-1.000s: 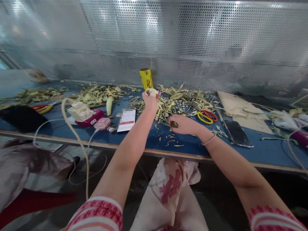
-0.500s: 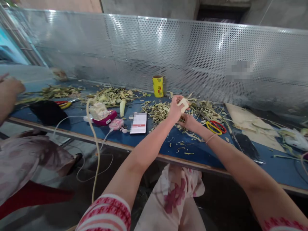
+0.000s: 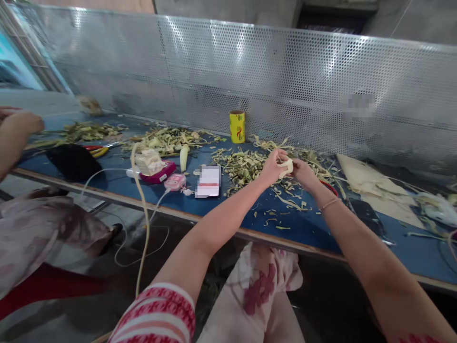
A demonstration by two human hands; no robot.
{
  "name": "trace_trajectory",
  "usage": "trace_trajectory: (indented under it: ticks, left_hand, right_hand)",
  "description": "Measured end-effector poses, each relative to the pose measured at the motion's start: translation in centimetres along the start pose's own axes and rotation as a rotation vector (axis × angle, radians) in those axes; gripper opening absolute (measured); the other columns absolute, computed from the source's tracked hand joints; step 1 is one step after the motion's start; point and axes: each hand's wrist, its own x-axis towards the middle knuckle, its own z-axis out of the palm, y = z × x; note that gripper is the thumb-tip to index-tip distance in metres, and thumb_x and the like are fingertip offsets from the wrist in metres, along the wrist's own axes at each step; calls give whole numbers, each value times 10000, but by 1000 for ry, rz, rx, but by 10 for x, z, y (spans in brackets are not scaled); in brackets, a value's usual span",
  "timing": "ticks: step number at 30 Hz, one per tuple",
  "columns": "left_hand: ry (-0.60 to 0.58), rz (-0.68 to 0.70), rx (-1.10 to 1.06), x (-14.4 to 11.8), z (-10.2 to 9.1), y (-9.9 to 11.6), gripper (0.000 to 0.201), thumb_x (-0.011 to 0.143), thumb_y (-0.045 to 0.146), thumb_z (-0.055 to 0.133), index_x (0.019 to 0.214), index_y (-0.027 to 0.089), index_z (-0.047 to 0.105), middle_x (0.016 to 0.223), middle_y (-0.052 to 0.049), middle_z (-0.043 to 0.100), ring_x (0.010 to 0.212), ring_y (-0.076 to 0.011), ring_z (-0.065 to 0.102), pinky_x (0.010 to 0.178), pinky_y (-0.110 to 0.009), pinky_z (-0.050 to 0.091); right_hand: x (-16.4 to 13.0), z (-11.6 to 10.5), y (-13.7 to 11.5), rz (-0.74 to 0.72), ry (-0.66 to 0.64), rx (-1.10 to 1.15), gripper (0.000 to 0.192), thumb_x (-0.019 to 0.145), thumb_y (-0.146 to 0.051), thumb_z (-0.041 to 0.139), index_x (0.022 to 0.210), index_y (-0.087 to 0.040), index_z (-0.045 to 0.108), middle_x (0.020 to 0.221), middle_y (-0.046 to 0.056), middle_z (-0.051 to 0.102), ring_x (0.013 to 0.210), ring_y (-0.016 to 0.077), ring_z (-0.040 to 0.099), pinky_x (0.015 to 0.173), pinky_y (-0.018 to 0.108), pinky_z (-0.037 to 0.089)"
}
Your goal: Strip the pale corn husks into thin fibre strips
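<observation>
My left hand (image 3: 273,166) and my right hand (image 3: 303,172) meet over the blue table (image 3: 303,228), both gripping a small pale peeled vegetable piece (image 3: 286,166) between them. Beneath and behind the hands lies a heap of yellow-green peelings (image 3: 246,164). Red and yellow scissors (image 3: 330,188) are mostly hidden behind my right wrist.
A yellow tube (image 3: 237,126) stands at the back by the perforated metal wall (image 3: 250,85). A white card (image 3: 208,181), pink devices (image 3: 157,171) with cables, a pale whole vegetable (image 3: 183,157) and a black pouch (image 3: 73,162) lie left. Another person's hand (image 3: 19,125) works at far left. A phone (image 3: 367,212) lies right.
My left hand came down and right with the pale piece. My right hand rose off the table and took hold of the piece too. The view shifted slightly.
</observation>
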Motion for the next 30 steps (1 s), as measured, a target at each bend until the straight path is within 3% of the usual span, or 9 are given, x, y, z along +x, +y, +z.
trace_trajectory:
  ticks: [2, 4, 6, 8, 11, 15, 18, 22, 30]
  left_hand:
    - [67, -33, 104, 0, 0, -5, 333, 704, 81, 591, 1001, 187, 484, 908, -13, 580, 728, -123, 566, 721, -307, 506]
    - [77, -44, 247, -2, 0, -7, 315, 722, 113, 616, 1001, 181, 489, 939, -34, 590, 775, -146, 571, 771, -336, 500]
    - [44, -49, 378, -3, 0, -7, 347, 704, 126, 649, 1013, 162, 496, 967, -63, 599, 822, -176, 576, 810, -361, 489]
    - [-9, -34, 444, -5, 0, -6, 409, 680, 106, 652, 1054, 147, 493, 1006, -86, 605, 851, -192, 581, 834, -372, 480]
    - [-76, -14, 432, -4, -2, -8, 516, 656, 72, 628, 1139, 140, 463, 1067, -105, 606, 837, -180, 589, 827, -367, 480]
    - [-132, -20, 295, -1, -6, -17, 612, 626, 123, 689, 1178, 145, 426, 1093, -117, 597, 735, -135, 591, 718, -312, 493]
    - [-170, 7, 272, 0, -8, -21, 693, 585, 193, 759, 1190, 172, 423, 1103, -115, 600, 655, -100, 568, 646, -273, 479]
    - [-211, 17, 382, -4, -5, -17, 645, 630, 188, 724, 1211, 172, 445, 1142, -124, 599, 588, -67, 519, 639, -276, 457]
    - [-378, 9, 326, -10, -5, -5, 784, 601, 215, 779, 1306, 234, 436, 1323, -154, 522, 578, -53, 499, 640, -281, 460]
  right_hand:
    - [-13, -11, 3, 108, 42, 123, 235, 634, -146, 601, 867, -184, 596, 863, 22, 661, 765, 138, 616, 706, 278, 514]
    - [-23, -13, 5, 157, -43, 174, 356, 573, -117, 601, 920, -197, 592, 929, 25, 667, 825, 154, 630, 711, 272, 508]
    - [-30, -9, 5, 120, -192, 119, 486, 545, -106, 637, 1017, -212, 590, 1015, 30, 663, 929, 181, 623, 755, 285, 508]
    - [-35, -2, 3, 48, -226, 74, 565, 557, -134, 671, 1107, -218, 575, 1086, 35, 649, 1003, 198, 600, 820, 310, 507]
    - [-38, 4, -3, 47, -205, 83, 624, 605, -188, 694, 1206, -237, 536, 1147, 35, 628, 1022, 194, 592, 850, 329, 512]
    - [-40, -1, -10, 120, -229, 105, 544, 648, -249, 728, 1170, -242, 573, 1043, 31, 659, 905, 162, 622, 743, 281, 537]
    - [-40, -6, -12, 164, -182, 106, 397, 662, -291, 746, 1031, -203, 627, 897, 19, 665, 750, 120, 618, 644, 234, 526]
    - [-36, -8, -11, 223, -50, 57, 212, 721, -323, 720, 845, -174, 634, 746, 2, 640, 617, 97, 577, 579, 225, 517]
    - [-31, -6, -7, 418, 116, 127, 290, 929, -436, 434, 804, -196, 541, 543, -9, 561, 418, 120, 522, 415, 234, 416]
